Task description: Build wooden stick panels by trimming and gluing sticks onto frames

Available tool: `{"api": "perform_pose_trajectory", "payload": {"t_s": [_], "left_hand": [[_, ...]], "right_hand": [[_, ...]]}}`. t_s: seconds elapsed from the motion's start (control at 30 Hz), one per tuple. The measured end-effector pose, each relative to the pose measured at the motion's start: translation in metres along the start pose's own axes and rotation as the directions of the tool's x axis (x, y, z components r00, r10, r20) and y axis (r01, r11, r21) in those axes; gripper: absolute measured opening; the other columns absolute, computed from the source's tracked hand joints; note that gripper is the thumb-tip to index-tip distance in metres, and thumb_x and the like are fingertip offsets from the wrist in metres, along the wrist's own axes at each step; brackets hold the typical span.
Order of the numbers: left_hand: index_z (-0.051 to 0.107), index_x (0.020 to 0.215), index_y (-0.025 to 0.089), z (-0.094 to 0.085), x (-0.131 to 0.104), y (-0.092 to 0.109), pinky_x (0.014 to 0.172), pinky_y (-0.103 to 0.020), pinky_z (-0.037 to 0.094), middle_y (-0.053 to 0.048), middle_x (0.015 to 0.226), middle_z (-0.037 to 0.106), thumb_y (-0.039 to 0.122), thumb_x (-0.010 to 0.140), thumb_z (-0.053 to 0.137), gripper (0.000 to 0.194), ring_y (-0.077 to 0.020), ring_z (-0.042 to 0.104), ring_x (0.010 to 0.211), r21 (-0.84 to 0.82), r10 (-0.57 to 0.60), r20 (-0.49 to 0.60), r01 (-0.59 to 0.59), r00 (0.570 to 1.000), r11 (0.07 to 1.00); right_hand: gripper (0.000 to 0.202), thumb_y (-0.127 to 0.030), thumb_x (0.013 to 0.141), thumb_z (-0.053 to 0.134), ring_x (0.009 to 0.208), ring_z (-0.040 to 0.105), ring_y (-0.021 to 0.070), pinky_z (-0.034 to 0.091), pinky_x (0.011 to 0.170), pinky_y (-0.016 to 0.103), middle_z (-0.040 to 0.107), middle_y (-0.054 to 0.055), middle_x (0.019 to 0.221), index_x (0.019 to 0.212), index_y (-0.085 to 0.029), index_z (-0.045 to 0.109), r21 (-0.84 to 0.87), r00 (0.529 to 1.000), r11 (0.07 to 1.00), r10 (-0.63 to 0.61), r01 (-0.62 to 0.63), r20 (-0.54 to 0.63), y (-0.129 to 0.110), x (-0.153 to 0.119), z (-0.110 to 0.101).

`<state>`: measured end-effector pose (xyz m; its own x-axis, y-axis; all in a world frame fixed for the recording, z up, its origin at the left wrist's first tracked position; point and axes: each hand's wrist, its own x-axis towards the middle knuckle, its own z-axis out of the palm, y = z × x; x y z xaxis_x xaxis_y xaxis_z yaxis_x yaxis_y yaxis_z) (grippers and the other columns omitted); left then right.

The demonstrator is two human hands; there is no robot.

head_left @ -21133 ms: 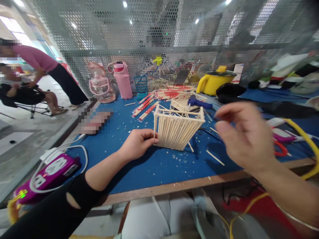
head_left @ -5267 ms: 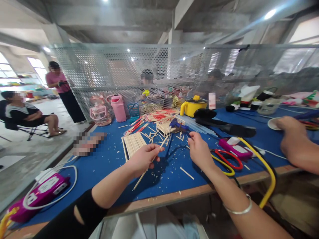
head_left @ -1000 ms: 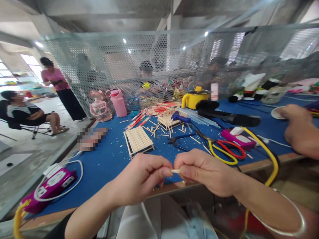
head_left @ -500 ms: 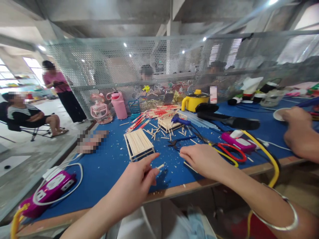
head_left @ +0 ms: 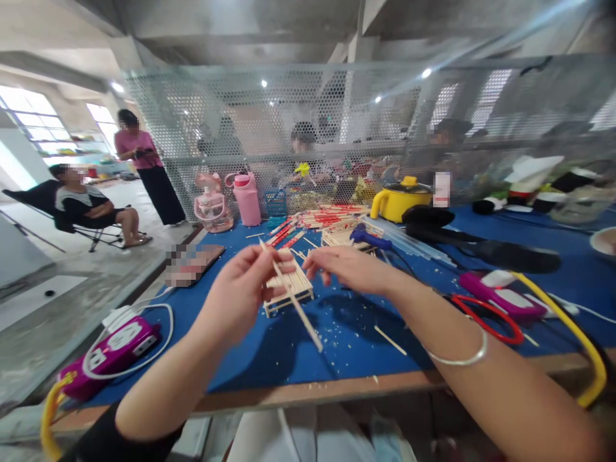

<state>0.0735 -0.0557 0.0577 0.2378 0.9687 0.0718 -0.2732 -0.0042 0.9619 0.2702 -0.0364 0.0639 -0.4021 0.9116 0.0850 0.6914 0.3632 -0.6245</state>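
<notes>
My left hand (head_left: pixel 243 289) is closed around a wooden chopstick (head_left: pixel 303 314), which slants down to the right across the front of a small slatted frame of sticks (head_left: pixel 299 286). My right hand (head_left: pixel 341 266) hovers just right of that frame, palm down and fingers stretched out, with nothing visible in it. Behind it a second stick frame (head_left: pixel 334 237) has a blue-handled tool (head_left: pixel 370 239) lying on it. One loose stick (head_left: pixel 391 340) lies near the table's front edge. My right hand and forearm cover part of the table.
Chopsticks in red wrappers (head_left: pixel 332 217) are heaped at the back. A pink bottle (head_left: pixel 247 200), a yellow pot (head_left: pixel 402 200) and a black-handled item (head_left: pixel 510 255) stand or lie behind. Purple power strips (head_left: pixel 120 350) with cords flank the work area. A phone-like slab (head_left: pixel 195 266) is at left.
My left hand has risen and moved left, now with a long chopstick in it. My right hand has moved from near the pliers to beside the slatted frame. The view has shifted right.
</notes>
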Motion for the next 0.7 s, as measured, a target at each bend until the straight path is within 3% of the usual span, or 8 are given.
{"api": "perform_pose_trajectory", "payload": {"t_s": [0.03,0.1,0.2,0.23,0.3,0.47,0.57,0.7], "left_hand": [[0.055,0.084,0.017,0.001,0.009,0.007,0.059,-0.019,0.052,-0.002,0.085,0.066,0.034,0.083,0.060,0.018,-0.0111,0.064,0.075,-0.008,0.086,-0.058,-0.086,0.995,0.996],[0.054,0.082,0.017,0.001,0.028,0.016,0.057,-0.019,0.052,0.000,0.079,0.063,0.034,0.081,0.061,0.019,-0.0109,0.063,0.073,0.019,0.181,-0.070,-0.180,0.981,0.984],[0.057,0.086,0.017,-0.014,0.058,0.015,0.057,-0.019,0.051,-0.001,0.082,0.063,0.040,0.079,0.062,0.025,-0.0109,0.060,0.072,0.200,0.222,-0.006,-0.217,0.975,0.955],[0.059,0.091,0.017,-0.024,0.068,0.010,0.055,-0.018,0.049,-0.002,0.085,0.063,0.043,0.079,0.061,0.028,-0.0110,0.060,0.072,0.283,0.231,-0.052,-0.207,0.972,0.936],[0.060,0.086,0.016,-0.050,0.086,-0.002,0.050,-0.017,0.044,-0.001,0.076,0.063,0.046,0.079,0.058,0.031,-0.0088,0.055,0.061,0.432,0.223,-0.287,-0.082,0.932,0.898],[0.056,0.055,0.014,-0.108,0.109,-0.033,0.044,-0.020,0.035,0.004,0.045,0.051,0.034,0.061,0.076,0.029,-0.0071,0.043,0.042,0.491,0.059,-0.383,0.149,0.922,0.858],[0.055,0.051,0.015,-0.113,0.107,-0.045,0.044,-0.021,0.037,0.002,0.043,0.053,0.042,0.061,0.076,0.036,-0.0084,0.045,0.040,0.475,-0.086,-0.343,0.252,0.935,0.843],[0.063,0.067,0.013,-0.102,0.101,-0.052,0.046,-0.024,0.043,-0.006,0.055,0.065,0.053,0.066,0.069,0.041,-0.0140,0.057,0.046,0.415,-0.286,-0.251,0.370,0.925,0.832]], "right_hand": [[0.041,-0.047,0.095,0.030,0.066,0.057,0.0110,0.042,0.060,0.024,0.068,0.005,0.089,0.100,-0.018,0.058,0.204,0.991,0.978,-0.073,0.049,0.115,-0.009,0.002,0.004],[0.033,-0.045,0.092,0.040,0.056,0.052,0.0083,0.038,0.052,0.021,0.067,0.002,0.075,0.093,-0.017,0.057,0.506,0.965,0.860,-0.186,0.070,0.183,-0.018,0.007,0.015],[0.028,-0.042,0.089,0.048,0.044,0.042,0.0053,0.030,0.044,0.019,0.060,-0.003,0.057,0.079,-0.017,0.055,0.659,0.985,0.751,-0.142,0.046,0.093,-0.009,0.015,0.027],[0.028,-0.043,0.087,0.050,0.042,0.041,0.0046,0.028,0.042,0.019,0.059,-0.003,0.055,0.078,-0.017,0.054,0.688,0.995,0.725,-0.093,0.034,0.049,-0.002,0.018,0.030],[0.027,-0.044,0.085,0.053,0.039,0.040,0.0039,0.026,0.039,0.018,0.059,-0.004,0.056,0.078,-0.018,0.053,0.744,0.998,0.668,0.020,0.032,-0.062,0.013,0.023,0.033],[0.027,-0.045,0.079,0.059,0.039,0.041,0.0050,0.024,0.036,0.017,0.059,-0.005,0.056,0.082,-0.020,0.051,0.762,0.960,0.645,0.172,0.061,-0.222,0.034,0.029,0.039],[0.028,-0.045,0.078,0.060,0.039,0.041,0.0052,0.026,0.036,0.018,0.058,-0.005,0.055,0.081,-0.020,0.050,0.749,0.949,0.659,0.191,0.067,-0.252,0.033,0.030,0.046],[0.027,-0.044,0.079,0.060,0.043,0.043,0.0044,0.032,0.039,0.018,0.058,-0.004,0.063,0.078,-0.019,0.052,0.722,0.945,0.687,0.177,0.082,-0.276,0.030,0.030,0.053]]}}
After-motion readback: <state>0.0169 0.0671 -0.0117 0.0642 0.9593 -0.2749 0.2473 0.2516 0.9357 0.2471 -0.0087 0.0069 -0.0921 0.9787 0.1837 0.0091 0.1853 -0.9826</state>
